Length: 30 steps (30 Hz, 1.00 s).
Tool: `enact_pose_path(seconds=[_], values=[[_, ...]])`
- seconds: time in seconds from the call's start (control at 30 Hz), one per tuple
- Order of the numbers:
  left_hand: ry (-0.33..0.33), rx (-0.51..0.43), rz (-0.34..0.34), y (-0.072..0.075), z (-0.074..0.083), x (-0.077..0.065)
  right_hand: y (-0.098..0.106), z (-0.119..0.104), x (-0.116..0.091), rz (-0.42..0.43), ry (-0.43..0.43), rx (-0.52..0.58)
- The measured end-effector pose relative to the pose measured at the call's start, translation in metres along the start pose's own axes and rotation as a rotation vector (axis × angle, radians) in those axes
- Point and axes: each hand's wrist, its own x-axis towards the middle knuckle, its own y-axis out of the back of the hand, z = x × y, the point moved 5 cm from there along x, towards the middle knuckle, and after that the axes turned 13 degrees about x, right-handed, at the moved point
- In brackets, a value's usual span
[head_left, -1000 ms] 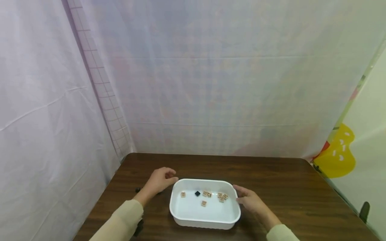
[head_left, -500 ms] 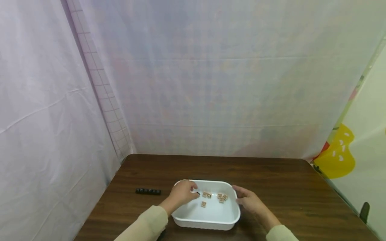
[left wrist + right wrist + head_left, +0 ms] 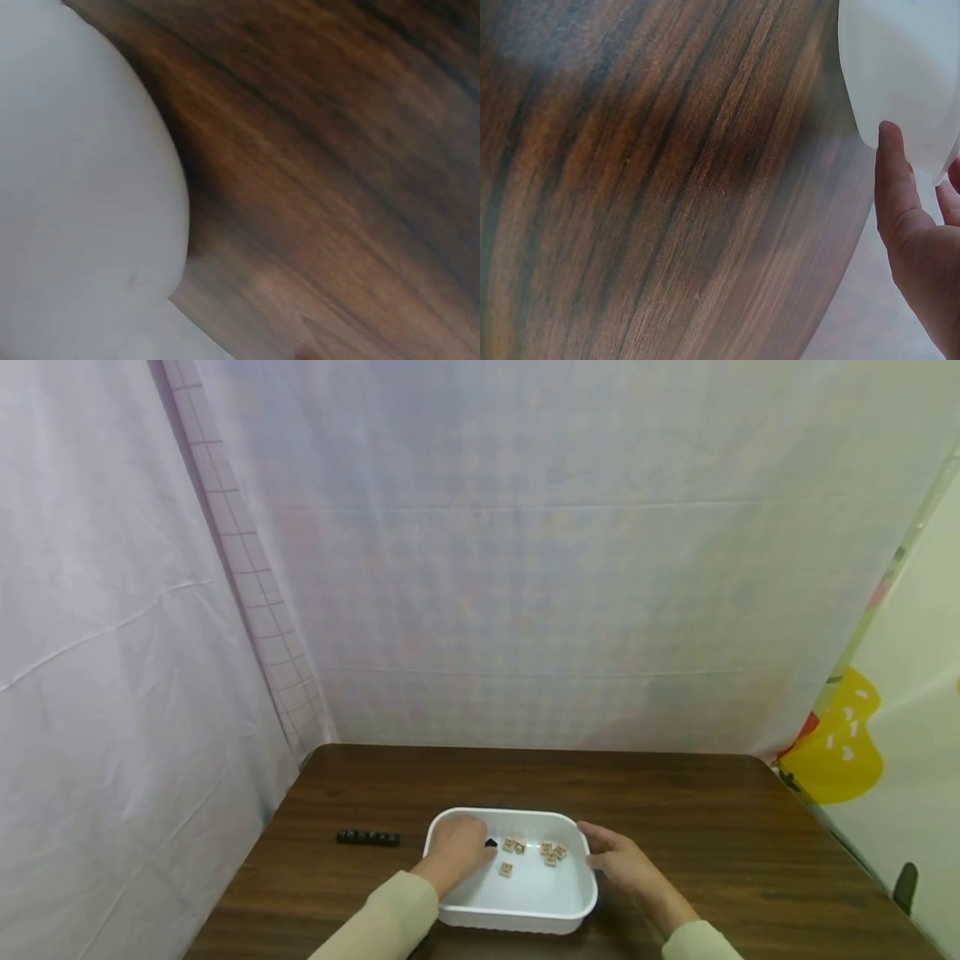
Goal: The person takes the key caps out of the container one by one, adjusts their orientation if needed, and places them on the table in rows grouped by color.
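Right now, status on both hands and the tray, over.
Left hand over white tray, beside black piece; grip hidden. Right hand touching tray's right end. Tan pieces inside tray. Left hand blocks view of tray's left part.

Left hand [image 3: 459, 850]: we find it moved from outside the left rim to within the white basin [image 3: 532, 893], its fingertips now hidden. Black block [image 3: 491, 842]: wholly visible a second ago, now partly covered. Leftmost tan block: lost to our view. Row of black blocks [image 3: 367, 837], on desk [image 3: 675, 827]: mostly concealed before, now uncovered.
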Motion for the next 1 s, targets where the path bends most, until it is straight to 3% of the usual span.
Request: enact_pose_path(seconds=[0.1,0.33,0.53,0.63,0.77,1.0], values=[[-0.037,-0.050,-0.013,-0.001,0.001,-0.001,0.000,0.000,0.000,0.002,0.010,0.017],[-0.093,-0.275,-0.044,-0.003,-0.004,-0.002,0.000,0.001,-0.001,0.011,0.018,0.051],[-0.131,-0.312,-0.037,-0.005,-0.004,-0.002,0.000,0.003,0.000,0.010,-0.003,0.072],[-0.126,-0.351,-0.030,-0.004,-0.004,-0.002,0.000,0.004,0.000,0.002,-0.008,0.086],[-0.096,-0.468,0.005,0.000,-0.006,0.000,-0.001,0.005,-0.001,-0.002,-0.009,0.113],[-0.061,-0.664,-0.003,0.002,-0.009,0.000,0.000,0.005,0.000,0.002,-0.004,0.108]])
